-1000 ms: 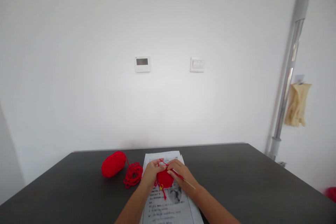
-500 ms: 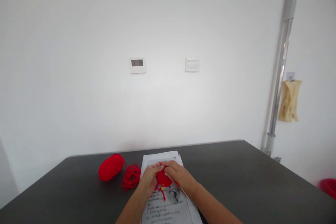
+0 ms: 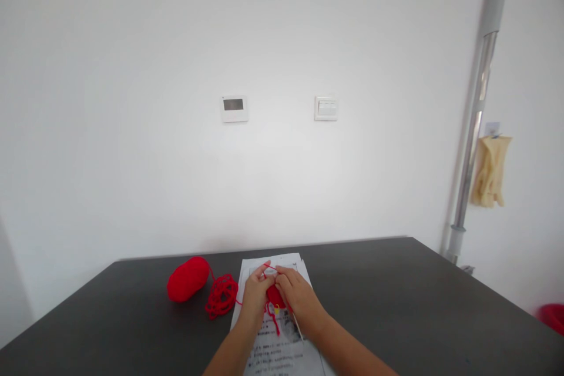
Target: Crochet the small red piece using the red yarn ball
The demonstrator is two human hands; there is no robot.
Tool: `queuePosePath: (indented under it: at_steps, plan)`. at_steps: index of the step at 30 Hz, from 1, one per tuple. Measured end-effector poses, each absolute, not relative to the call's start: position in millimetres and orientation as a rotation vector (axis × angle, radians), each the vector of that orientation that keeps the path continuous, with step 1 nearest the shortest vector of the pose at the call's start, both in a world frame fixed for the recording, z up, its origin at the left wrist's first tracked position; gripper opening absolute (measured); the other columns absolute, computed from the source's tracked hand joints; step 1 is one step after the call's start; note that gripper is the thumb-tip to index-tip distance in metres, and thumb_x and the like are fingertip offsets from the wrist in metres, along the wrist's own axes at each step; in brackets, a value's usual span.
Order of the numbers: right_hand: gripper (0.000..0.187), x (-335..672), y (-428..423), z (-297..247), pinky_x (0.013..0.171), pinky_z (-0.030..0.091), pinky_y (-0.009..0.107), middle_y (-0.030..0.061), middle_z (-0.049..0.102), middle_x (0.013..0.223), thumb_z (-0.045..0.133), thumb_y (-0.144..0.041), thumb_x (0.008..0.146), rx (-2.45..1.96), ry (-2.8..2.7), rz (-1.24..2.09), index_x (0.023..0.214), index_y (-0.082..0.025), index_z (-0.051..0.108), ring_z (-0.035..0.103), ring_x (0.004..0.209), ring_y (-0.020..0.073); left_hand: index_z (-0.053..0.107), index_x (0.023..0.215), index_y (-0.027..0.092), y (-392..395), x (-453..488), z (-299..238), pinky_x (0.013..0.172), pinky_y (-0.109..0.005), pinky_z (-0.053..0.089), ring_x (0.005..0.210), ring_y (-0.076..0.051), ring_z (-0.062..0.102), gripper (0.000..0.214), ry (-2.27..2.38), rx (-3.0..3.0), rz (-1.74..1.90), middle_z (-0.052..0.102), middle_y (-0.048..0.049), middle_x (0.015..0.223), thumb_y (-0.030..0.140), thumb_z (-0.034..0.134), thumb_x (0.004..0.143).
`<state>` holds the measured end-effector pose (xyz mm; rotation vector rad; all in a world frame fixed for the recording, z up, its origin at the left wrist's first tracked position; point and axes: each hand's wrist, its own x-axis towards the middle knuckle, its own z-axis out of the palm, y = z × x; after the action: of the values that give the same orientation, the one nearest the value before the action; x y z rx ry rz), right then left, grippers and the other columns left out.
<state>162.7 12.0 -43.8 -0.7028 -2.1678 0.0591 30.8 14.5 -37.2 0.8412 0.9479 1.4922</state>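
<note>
Nearest the camera, printed sheets of paper point(image 3: 282, 355) are lying on the dark table point(image 3: 396, 311), and both forearms are reaching in over them. The left hand point(image 3: 254, 294) is closing its fingers on the left edge of a small red crochet piece point(image 3: 274, 295), pinching it just above the paper. The right hand point(image 3: 296, 299) is curling shut around a thin hook point(image 3: 298, 327); the hook's pale shaft is sticking out below the palm toward the camera, while its tip is hiding among the fingers at the red piece. A short red tail and a tiny yellow bit are hanging from the lower edge of the crochet piece, between the two hands. A red strand is arching over the fingertips and running left to a loose tangle of yarn point(image 3: 220, 296) lying on the table just beside the paper. Farther left, touching that tangle by its strand, a red ball of yarn point(image 3: 188, 279) is resting on the table. Beyond the table's far edge a white wall is rising, carrying a small panel point(image 3: 234, 108) and a light switch point(image 3: 326, 108). At the far right a metal pole point(image 3: 473, 129) is standing, with pale gloves point(image 3: 488, 171) hanging beside it.
</note>
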Motion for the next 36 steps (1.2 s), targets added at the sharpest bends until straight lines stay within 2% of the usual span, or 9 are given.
queuePosePath:
  at_steps: [4, 9, 13, 19, 25, 30, 33, 36]
  plan:
    - [0.021, 159.0, 11.7, -45.9, 0.09, 0.049, 0.04, 0.0125, 0.061, 0.109, 0.036, -0.013, 0.095, -0.761, -2.098, 0.125, 0.105, -0.018, 0.054, 0.058, 0.103, 0.0238, 0.055, 0.126, 0.012, 13.7, 26.9, -33.1, 0.057, -0.023, 0.044, 0.055, -0.013, 0.059, 0.07, 1.025, 0.999, 1.49, 0.062, 0.006, 0.056, 0.016, 0.072, 0.058]
    - [0.016, 166.7, 7.4, -40.2, 0.081, 0.051, 0.031, 0.0067, 0.065, 0.096, 0.039, -0.016, 0.096, -0.787, -2.063, 0.213, 0.096, -0.019, 0.055, 0.062, 0.089, 0.0185, 0.056, 0.126, 0.011, 14.5, 21.4, -25.9, 0.05, -0.023, 0.039, 0.048, -0.012, 0.052, 0.071, 1.09, 1.179, 1.38, 0.06, 0.0069, 0.052, 0.014, 0.069, 0.057]
    - [0.016, 173.1, 5.8, -34.0, 0.082, 0.049, 0.032, 0.007, 0.066, 0.095, 0.042, -0.018, 0.094, -0.743, -2.127, 0.229, 0.094, -0.019, 0.058, 0.06, 0.09, 0.02, 0.057, 0.127, 0.011, 17.8, 16.7, -24.4, 0.05, -0.023, 0.038, 0.048, -0.012, 0.051, 0.07, 1.148, 1.281, 1.317, 0.059, 0.0065, 0.052, 0.013, 0.066, 0.057]
    - [0.017, 173.7, 3.7, -27.2, 0.092, 0.044, 0.036, 0.0098, 0.066, 0.102, 0.044, -0.016, 0.091, -0.66, -2.221, 0.261, 0.095, -0.018, 0.061, 0.057, 0.101, 0.0233, 0.059, 0.124, 0.012, 18.5, 5.7, -22.5, 0.053, -0.025, 0.037, 0.05, -0.012, 0.048, 0.065, 1.237, 1.407, 1.29, 0.055, 0.0077, 0.051, 0.013, 0.063, 0.059]
    - [0.016, 175.5, 2.4, -24.3, 0.075, 0.046, 0.03, 0.0059, 0.067, 0.085, 0.048, -0.014, 0.086, -0.746, -2.133, 0.429, 0.085, -0.018, 0.063, 0.061, 0.081, 0.0197, 0.061, 0.122, 0.01, 19.1, 3.2, -26.8, 0.06, -0.027, 0.039, 0.056, -0.015, 0.051, 0.061, 1.308, 1.518, 1.301, 0.059, 0.0051, 0.055, 0.01, 0.058, 0.06]
    - [0.016, 179.5, 13.1, -23.6, 0.058, 0.042, 0.022, 0.0002, 0.062, 0.064, 0.051, -0.014, 0.084, -0.849, -1.971, 0.648, 0.073, -0.016, 0.063, 0.056, 0.06, 0.0132, 0.067, 0.111, 0.015, 20.1, 5.8, -31.2, 0.059, -0.027, 0.039, 0.056, -0.015, 0.052, 0.053, 1.297, 1.545, 1.299, 0.059, 0.0057, 0.056, 0.009, 0.058, 0.059]
    - [0.017, 181.9, 14.8, -22.0, 0.056, 0.041, 0.021, -0.0003, 0.06, 0.062, 0.052, -0.016, 0.084, -0.85, -1.914, 0.753, 0.07, -0.015, 0.062, 0.055, 0.058, 0.0123, 0.067, 0.106, 0.014, 20.3, 6.9, -31.6, 0.057, -0.027, 0.039, 0.054, -0.015, 0.053, 0.049, 1.273, 1.524, 1.297, 0.059, 0.0056, 0.056, 0.009, 0.058, 0.058]
    - [0.013, 182.6, 8.3, -17.6, 0.062, 0.04, 0.023, -0.0007, 0.062, 0.066, 0.055, -0.014, 0.081, -0.806, -1.909, 0.82, 0.073, -0.017, 0.064, 0.055, 0.063, 0.0129, 0.066, 0.103, 0.013, 20.2, 6.9, -29.8, 0.056, -0.027, 0.039, 0.054, -0.016, 0.054, 0.046, 1.254, 1.479, 1.312, 0.059, 0.005, 0.055, 0.009, 0.059, 0.058]
